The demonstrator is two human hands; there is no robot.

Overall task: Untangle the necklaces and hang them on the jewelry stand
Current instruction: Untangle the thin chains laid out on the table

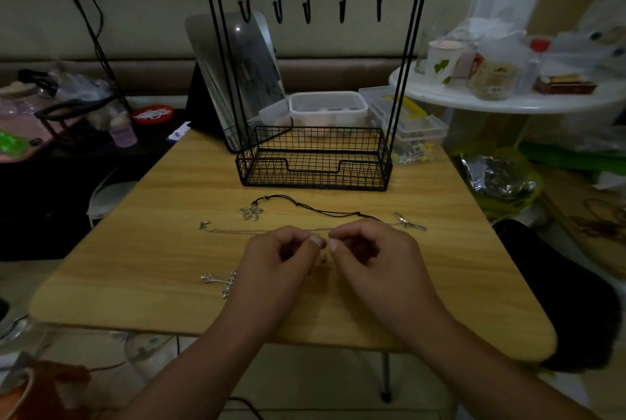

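A black wire jewelry stand with several bare hooks on its top bar stands at the back of the wooden table. In front of it lies a black cord necklace with a silver flower pendant. A thin silver chain runs across the table toward my hands, with a small pendant at its right end. A silver cross pendant lies left of my left hand. My left hand and right hand meet thumb to thumb, each pinching the fine chain between them.
Behind the stand are a tilted mirror, a lidded plastic tub and a clear box of small parts. A white round table with jars stands at the right. Clutter lies left and right of the table.
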